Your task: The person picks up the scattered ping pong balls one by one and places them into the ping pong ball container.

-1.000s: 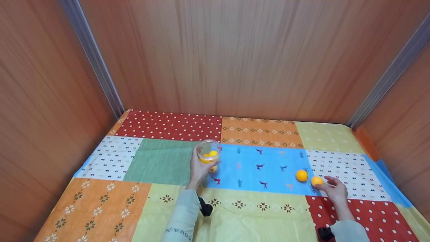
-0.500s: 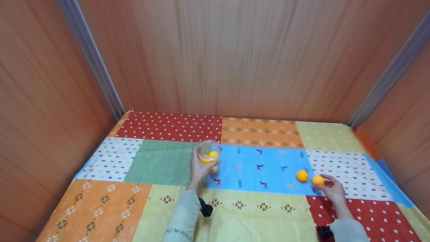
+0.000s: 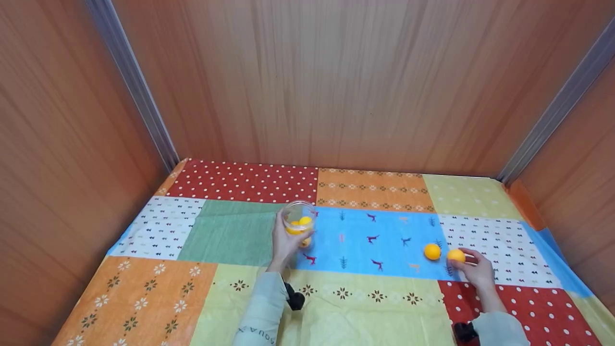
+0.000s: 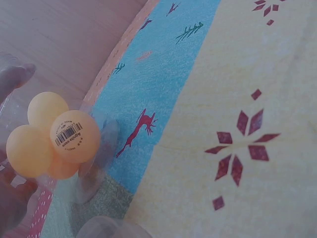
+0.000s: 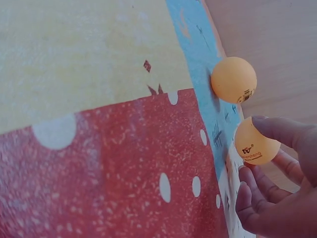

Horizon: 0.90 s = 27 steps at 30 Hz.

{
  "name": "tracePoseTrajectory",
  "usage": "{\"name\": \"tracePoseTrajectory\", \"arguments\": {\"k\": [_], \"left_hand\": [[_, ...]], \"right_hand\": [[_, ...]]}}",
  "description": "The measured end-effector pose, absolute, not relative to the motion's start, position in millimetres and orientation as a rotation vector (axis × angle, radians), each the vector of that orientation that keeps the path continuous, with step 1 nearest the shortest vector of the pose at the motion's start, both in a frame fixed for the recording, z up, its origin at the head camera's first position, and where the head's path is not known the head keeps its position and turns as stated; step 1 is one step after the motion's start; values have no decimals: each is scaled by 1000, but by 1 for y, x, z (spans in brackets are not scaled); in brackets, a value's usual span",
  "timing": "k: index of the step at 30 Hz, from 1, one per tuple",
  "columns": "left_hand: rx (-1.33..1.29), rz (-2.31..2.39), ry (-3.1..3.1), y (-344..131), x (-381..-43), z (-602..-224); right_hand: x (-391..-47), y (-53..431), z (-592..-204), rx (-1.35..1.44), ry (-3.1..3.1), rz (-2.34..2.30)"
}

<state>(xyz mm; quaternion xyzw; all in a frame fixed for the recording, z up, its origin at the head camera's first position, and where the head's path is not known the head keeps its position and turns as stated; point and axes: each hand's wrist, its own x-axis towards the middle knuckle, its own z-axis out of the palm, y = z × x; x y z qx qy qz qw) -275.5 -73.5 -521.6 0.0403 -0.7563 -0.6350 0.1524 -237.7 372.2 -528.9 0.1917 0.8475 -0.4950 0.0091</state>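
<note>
Inside the clear jar [image 3: 299, 211], orange balls [image 4: 74, 141].

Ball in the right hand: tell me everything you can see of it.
The held ball is round, orange and smooth, plastic by its look, with a small dark logo above reddish lettering. The right hand pinches it between thumb and fingers, apart from another orange ball. Whether it touches the patterned cloth, I can't tell.

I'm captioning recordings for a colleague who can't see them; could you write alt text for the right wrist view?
A right hand pinches an orange ball printed with a small logo between thumb and fingers. A second orange ball rests apart on a blue patch of the patchwork cloth, beside yellow and white-dotted red patches.
</note>
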Motion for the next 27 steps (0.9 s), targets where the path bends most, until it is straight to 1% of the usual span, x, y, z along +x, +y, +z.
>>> {"name": "tracePoseTrajectory", "arguments": {"k": [2,7,9,11,18,21,24,25,27], "left_hand": [[121,-1828,-2170,-74,-275,-522],[129,-1832,-2174,-74,-275,-521],[134,-1832,-2174,-74,-275,-520],[131,-1833,-2171,-74,-276,-521],[80,-1800,-2151,-73,-276,-521],[80,-1798,-2145,-73,-276,-522],[87,-1804,-2145,-73,-275,-521],[90,-1807,-2147,-73,-275,-521],[101,-1808,-2159,-73,-275,-521]], "right_hand": [[-244,377,-538,609,2676,-1526],[-262,394,-569,535,2762,-1471],[-266,396,-572,483,2796,-1455],[-264,391,-565,447,2803,-1475],[-248,352,-522,382,2796,-1611],[-251,344,-522,350,2800,-1621],[-260,340,-532,316,2816,-1643],[-263,339,-538,290,2835,-1649],[-265,332,-537,206,2831,-1687]]}}
